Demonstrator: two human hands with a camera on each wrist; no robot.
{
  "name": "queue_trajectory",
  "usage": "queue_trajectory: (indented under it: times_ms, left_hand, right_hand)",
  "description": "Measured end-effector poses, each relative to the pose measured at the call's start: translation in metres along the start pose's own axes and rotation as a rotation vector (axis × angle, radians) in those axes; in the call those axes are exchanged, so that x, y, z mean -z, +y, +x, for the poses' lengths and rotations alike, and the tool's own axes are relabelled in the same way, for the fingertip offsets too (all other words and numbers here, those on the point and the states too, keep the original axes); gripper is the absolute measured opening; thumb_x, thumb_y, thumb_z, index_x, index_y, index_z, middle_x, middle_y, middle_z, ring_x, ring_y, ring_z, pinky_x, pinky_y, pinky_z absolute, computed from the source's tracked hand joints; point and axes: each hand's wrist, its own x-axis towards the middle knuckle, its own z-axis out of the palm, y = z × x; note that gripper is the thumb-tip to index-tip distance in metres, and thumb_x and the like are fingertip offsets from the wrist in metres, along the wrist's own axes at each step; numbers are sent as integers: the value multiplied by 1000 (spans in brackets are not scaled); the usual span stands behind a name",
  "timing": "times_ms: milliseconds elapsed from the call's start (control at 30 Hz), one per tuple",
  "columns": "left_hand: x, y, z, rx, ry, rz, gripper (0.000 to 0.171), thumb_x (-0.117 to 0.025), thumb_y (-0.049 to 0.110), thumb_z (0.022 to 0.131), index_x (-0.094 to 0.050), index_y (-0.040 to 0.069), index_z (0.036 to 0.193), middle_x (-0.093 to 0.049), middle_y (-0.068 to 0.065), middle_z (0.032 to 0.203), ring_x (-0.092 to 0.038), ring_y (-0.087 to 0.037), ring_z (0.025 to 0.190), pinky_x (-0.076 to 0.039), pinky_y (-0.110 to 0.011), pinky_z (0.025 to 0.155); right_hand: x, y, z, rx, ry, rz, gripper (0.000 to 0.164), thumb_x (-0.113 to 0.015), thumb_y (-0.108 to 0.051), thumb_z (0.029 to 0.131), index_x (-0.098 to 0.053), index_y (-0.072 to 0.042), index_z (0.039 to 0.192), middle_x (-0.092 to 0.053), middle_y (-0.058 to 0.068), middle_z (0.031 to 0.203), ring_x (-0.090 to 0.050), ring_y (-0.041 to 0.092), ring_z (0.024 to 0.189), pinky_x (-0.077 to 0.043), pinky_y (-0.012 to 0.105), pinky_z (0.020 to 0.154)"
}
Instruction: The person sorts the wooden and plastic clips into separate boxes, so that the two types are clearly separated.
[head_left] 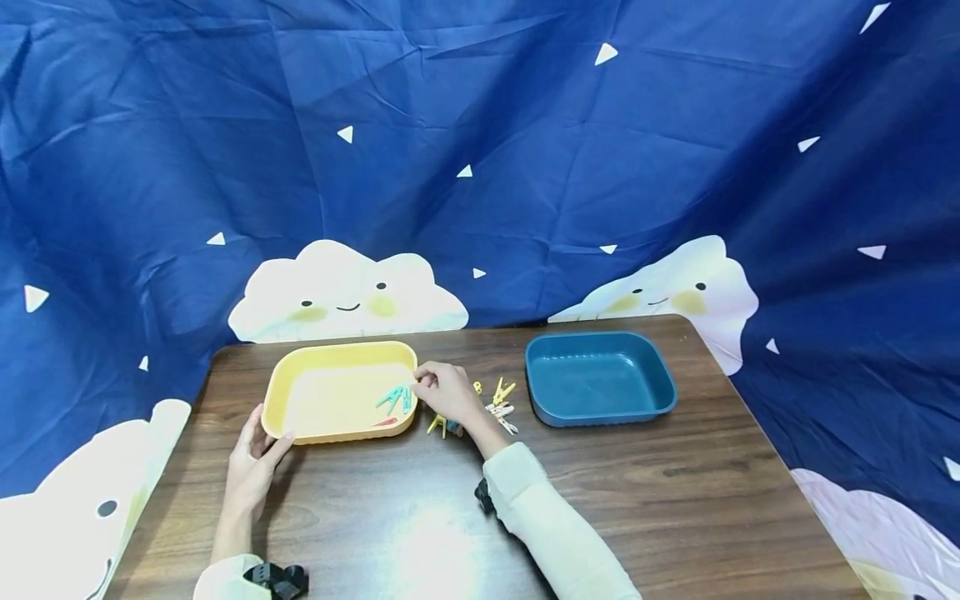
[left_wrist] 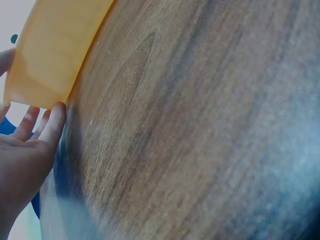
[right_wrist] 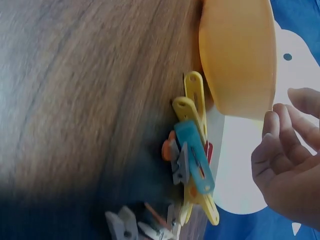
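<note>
My left hand [head_left: 251,471] holds the near left corner of a yellow plastic tub [head_left: 279,400], thumb at the front rim and fingers along the left side. In the left wrist view its fingertips press the tub's outer wall [left_wrist: 50,65]. Inside the tub, near its right end, lie teal clothespins [head_left: 392,398] and a red clothespin [head_left: 386,422]. At the tub's right rim is my right hand [head_left: 448,390], fingers bent loosely; the right wrist view shows nothing between them. Beside and below this hand, clothespins in yellow [right_wrist: 190,107], teal [right_wrist: 195,155] and white [right_wrist: 122,222] lie heaped.
A blue tub [head_left: 600,379] stands to the right at the back of the wooden table [head_left: 675,500]. More clothespins, a yellow one [head_left: 503,390] and white ones [head_left: 501,412], lie between the two tubs. A blue curtain [head_left: 487,108] with clouds hangs behind the table.
</note>
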Motion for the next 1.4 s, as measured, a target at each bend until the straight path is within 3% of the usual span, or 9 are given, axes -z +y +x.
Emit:
queue_trajectory:
  times_ms: [367, 733, 933, 1400]
  left_hand:
    - [1, 0, -1, 4, -7, 24, 89, -71, 19, 97, -13, 19, 165, -25, -12, 165, -28, -29, 148, -41, -6, 89]
    - [1, 0, -1, 4, -8, 7, 88, -70, 16, 98, -14, 19, 165, -24, -11, 166, -29, -28, 147, -42, -6, 90]
    - [2, 0, 1, 18, -14, 1, 88, -70, 15, 98, -12, 20, 165, -22, -8, 167, -27, -26, 149, -43, -8, 92]
    - [3, -2, 4, 36, -19, 0, 88, -69, 13, 98, -12, 22, 165, -22, -6, 167, -26, -25, 150, -42, -12, 98]
  right_hand:
    - [16, 13, 1, -24, -103, 26, 26, -65, -20, 100, -70, -6, 121, -66, -4, 93, -61, 11, 80, -52, 31, 75]
    - [27, 39, 3, -32, -18, -9, 28, -67, -16, 99, -69, -1, 122, -68, -2, 89, -65, 12, 83, -54, 32, 76]
    - [30, 50, 4, -60, 16, -31, 28, -73, -12, 94, -71, -1, 119, -67, 3, 97, -63, 18, 89, -53, 35, 81]
    - [30, 58, 1, -104, -49, -60, 30, -79, -8, 86, -72, -3, 115, -69, 9, 101, -60, 19, 86, -50, 35, 81]
